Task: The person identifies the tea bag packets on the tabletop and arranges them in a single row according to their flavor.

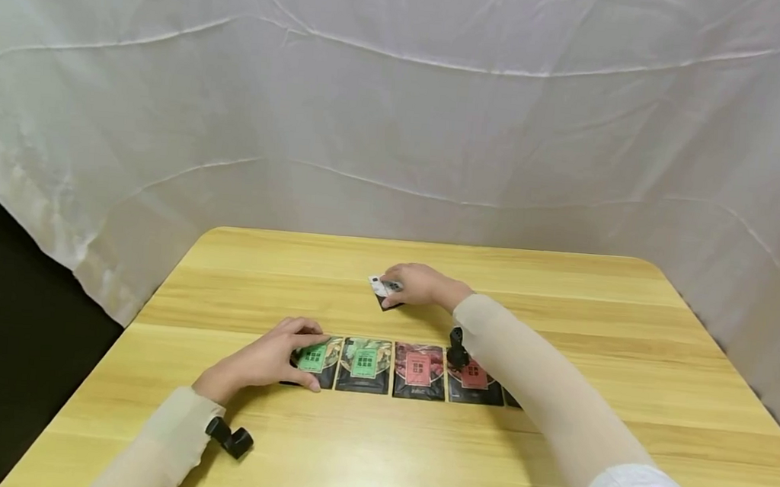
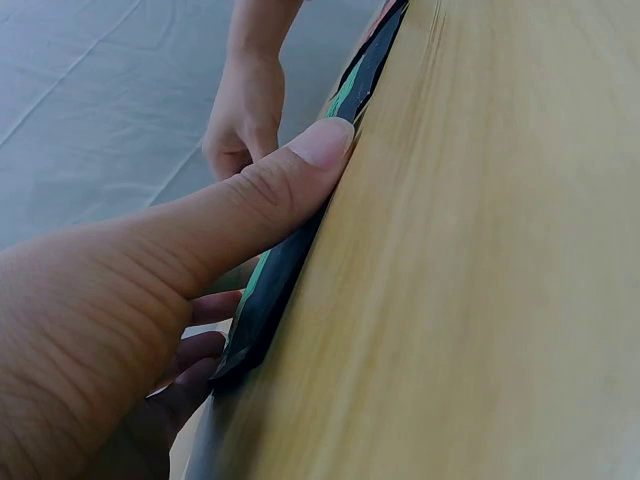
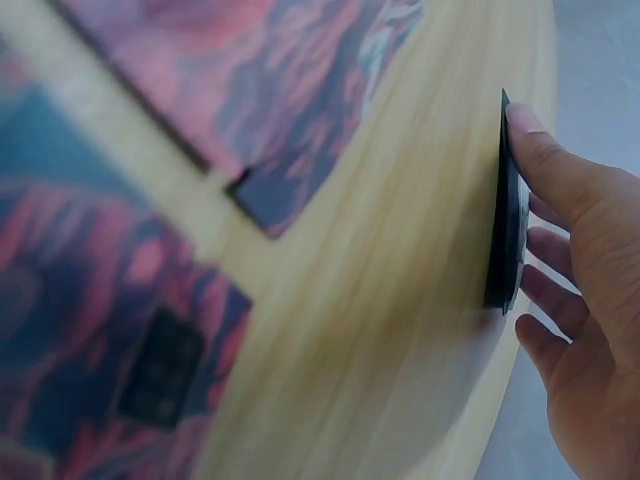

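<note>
L hand (image 1: 264,360) is gripping the green card (image 1: 315,360) at the row's L end, thumb and fingers clamped on its edges, prob. to square it. Row of cards (image 1: 417,369) is lying mid-tabletop (image 1: 628,369). R hand (image 1: 417,285) is pinching a small card stack (image 1: 385,287) nearer the far edge, fingers curled round it.
</note>
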Demonstrator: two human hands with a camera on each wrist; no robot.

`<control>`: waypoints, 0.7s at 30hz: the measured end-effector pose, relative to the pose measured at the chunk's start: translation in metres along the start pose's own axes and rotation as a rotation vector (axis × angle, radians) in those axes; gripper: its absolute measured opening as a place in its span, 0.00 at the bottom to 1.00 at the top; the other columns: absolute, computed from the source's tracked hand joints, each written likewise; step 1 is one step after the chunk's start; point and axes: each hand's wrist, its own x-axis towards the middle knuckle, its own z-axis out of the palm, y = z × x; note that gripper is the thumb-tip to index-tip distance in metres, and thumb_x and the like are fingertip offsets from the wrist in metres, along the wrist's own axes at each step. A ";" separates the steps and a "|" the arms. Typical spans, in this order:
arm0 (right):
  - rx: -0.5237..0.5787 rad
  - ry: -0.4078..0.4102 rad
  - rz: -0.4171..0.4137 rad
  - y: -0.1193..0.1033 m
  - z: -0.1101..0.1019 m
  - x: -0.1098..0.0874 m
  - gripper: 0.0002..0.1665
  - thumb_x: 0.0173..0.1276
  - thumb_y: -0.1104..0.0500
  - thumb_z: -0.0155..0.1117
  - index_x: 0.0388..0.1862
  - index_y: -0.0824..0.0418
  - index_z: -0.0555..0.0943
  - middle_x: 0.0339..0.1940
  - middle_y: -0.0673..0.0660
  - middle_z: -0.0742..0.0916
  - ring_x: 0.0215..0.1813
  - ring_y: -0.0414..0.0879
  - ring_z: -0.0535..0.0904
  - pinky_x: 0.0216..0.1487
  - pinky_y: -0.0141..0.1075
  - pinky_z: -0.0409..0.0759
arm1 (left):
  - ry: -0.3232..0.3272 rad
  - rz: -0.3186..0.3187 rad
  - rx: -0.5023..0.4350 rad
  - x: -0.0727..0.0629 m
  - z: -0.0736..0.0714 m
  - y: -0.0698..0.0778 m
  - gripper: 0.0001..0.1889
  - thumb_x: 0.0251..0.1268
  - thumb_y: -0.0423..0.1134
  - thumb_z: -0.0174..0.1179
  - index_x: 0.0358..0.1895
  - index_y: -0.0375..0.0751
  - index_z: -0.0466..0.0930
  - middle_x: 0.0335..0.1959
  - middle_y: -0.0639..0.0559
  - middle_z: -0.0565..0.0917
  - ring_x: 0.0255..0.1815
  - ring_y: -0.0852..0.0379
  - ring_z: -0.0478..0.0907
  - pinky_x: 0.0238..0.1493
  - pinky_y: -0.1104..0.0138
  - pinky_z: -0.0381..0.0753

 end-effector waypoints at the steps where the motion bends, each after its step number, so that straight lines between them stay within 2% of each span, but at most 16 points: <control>1: -0.005 0.000 0.005 0.001 0.000 -0.002 0.40 0.67 0.38 0.63 0.71 0.58 0.71 0.71 0.60 0.72 0.70 0.56 0.67 0.69 0.48 0.62 | -0.002 0.002 -0.002 0.001 0.000 0.000 0.48 0.48 0.69 0.66 0.68 0.39 0.72 0.63 0.47 0.70 0.64 0.45 0.64 0.61 0.48 0.68; 5: -0.002 0.001 0.021 0.001 -0.002 -0.008 0.40 0.67 0.38 0.63 0.70 0.58 0.72 0.72 0.60 0.71 0.69 0.57 0.68 0.69 0.50 0.63 | -0.001 0.003 -0.003 0.001 0.000 -0.001 0.48 0.48 0.69 0.66 0.69 0.40 0.72 0.63 0.48 0.70 0.64 0.45 0.64 0.61 0.48 0.68; 12: 0.010 -0.014 -0.007 0.005 -0.001 -0.018 0.38 0.68 0.39 0.63 0.72 0.55 0.71 0.70 0.61 0.72 0.70 0.57 0.67 0.69 0.51 0.63 | 0.004 0.000 -0.011 0.000 0.000 -0.003 0.48 0.47 0.69 0.66 0.69 0.41 0.72 0.63 0.48 0.70 0.64 0.46 0.64 0.61 0.48 0.68; 21: 0.010 -0.007 -0.005 0.014 -0.002 -0.032 0.38 0.68 0.40 0.63 0.71 0.57 0.71 0.70 0.63 0.72 0.69 0.59 0.67 0.69 0.52 0.62 | -0.012 -0.016 -0.026 0.001 -0.002 -0.002 0.48 0.47 0.68 0.67 0.70 0.42 0.71 0.64 0.48 0.69 0.66 0.45 0.63 0.62 0.49 0.67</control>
